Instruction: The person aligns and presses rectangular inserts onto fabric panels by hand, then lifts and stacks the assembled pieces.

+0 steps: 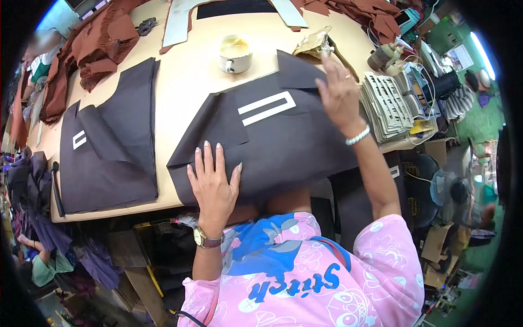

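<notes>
My left hand (213,182) lies flat on a dark fabric panel (305,141), fingers spread, near its lower left corner. A watch is on that wrist. Over the panel's upper right part, my right hand (340,95) has its fingers stretched out and slightly blurred; nothing shows in it. I cannot tell whether it touches the cloth. On the panel lies a white U-shaped strip (290,98), and the cloth's upper right corner is folded over. To the left, a stack of dark fabric pieces (120,188) carries a smaller white U-shaped piece (77,141), partly covered by a folded flap.
A mug (234,57) of cream-coloured stuff stands behind the panel. Crumpled brown paper (316,43), bottles (384,56) and a stack of slotted cards (384,103) are at right. Rust-coloured cloth (109,38) lies far left. A dark-handled tool (57,188) rests at the left edge.
</notes>
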A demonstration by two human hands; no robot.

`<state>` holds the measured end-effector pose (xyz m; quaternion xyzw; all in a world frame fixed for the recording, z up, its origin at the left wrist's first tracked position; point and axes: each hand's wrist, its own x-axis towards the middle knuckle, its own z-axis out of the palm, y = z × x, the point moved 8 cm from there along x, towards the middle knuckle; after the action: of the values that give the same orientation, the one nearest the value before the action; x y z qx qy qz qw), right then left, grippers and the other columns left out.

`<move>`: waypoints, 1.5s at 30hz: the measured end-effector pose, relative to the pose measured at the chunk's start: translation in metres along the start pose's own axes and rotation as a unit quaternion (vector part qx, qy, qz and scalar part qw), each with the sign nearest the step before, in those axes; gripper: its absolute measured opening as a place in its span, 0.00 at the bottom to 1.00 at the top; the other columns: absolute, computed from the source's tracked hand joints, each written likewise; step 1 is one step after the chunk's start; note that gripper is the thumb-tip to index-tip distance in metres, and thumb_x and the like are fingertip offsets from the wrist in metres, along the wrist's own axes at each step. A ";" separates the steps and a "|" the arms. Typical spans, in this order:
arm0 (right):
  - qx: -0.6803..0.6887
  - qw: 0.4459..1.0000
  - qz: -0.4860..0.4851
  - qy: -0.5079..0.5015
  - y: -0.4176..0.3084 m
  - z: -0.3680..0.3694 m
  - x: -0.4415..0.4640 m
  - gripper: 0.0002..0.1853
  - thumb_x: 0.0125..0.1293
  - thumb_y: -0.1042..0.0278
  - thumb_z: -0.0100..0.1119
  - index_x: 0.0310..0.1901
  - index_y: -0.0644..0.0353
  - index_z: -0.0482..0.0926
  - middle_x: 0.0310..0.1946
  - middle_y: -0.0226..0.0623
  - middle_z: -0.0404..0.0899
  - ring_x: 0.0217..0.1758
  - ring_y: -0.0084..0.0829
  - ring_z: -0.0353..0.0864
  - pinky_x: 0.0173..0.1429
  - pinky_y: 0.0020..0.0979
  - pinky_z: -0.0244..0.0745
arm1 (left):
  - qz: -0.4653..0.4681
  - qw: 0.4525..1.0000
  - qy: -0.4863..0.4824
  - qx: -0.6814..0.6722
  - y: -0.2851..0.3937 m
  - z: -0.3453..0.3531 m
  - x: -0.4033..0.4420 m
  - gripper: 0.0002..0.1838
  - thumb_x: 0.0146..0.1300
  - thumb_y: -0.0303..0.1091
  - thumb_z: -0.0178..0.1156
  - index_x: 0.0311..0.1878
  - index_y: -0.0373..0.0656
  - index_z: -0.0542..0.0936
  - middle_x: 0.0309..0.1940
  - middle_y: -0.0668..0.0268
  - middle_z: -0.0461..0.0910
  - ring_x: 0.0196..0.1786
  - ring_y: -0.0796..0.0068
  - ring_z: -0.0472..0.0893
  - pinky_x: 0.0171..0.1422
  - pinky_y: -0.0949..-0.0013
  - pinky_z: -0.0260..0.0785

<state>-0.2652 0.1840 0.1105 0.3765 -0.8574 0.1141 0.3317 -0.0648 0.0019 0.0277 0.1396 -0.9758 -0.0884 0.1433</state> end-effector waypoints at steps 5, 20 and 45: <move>0.109 0.994 -0.011 -0.027 -0.055 0.008 -0.028 0.32 0.58 0.65 0.60 0.64 0.62 0.62 0.52 0.46 0.70 0.56 0.44 0.70 0.60 0.40 0.65 | -0.007 0.998 0.043 -0.054 -0.008 -0.019 0.009 0.34 0.56 0.42 0.63 0.64 0.38 0.67 0.63 0.47 0.63 0.62 0.49 0.66 0.65 0.54 0.56; 0.009 0.944 -0.021 -0.330 -0.068 0.135 0.119 0.47 0.51 0.17 0.37 0.57 0.51 0.77 0.68 0.53 0.53 0.74 0.55 0.43 0.71 0.60 0.37 | -0.176 0.927 0.089 -0.318 -0.136 -0.017 0.062 0.17 0.67 0.33 0.51 0.53 0.32 0.75 0.45 0.47 0.79 0.49 0.55 0.80 0.55 0.63 0.68; 0.238 0.949 0.032 -0.203 -0.035 0.054 0.028 0.26 0.50 0.80 0.44 0.54 0.59 0.73 0.59 0.53 0.66 0.63 0.51 0.64 0.68 0.42 0.56 | -0.168 0.842 0.055 -0.510 -0.123 0.000 0.041 0.26 0.57 0.18 0.57 0.62 0.30 0.68 0.51 0.55 0.77 0.49 0.75 0.76 0.56 0.75 0.66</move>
<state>-0.2794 0.1198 0.0860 0.4323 -0.8660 0.2467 0.0471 -0.0723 -0.1266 0.0117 0.2132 -0.7453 -0.5881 0.2309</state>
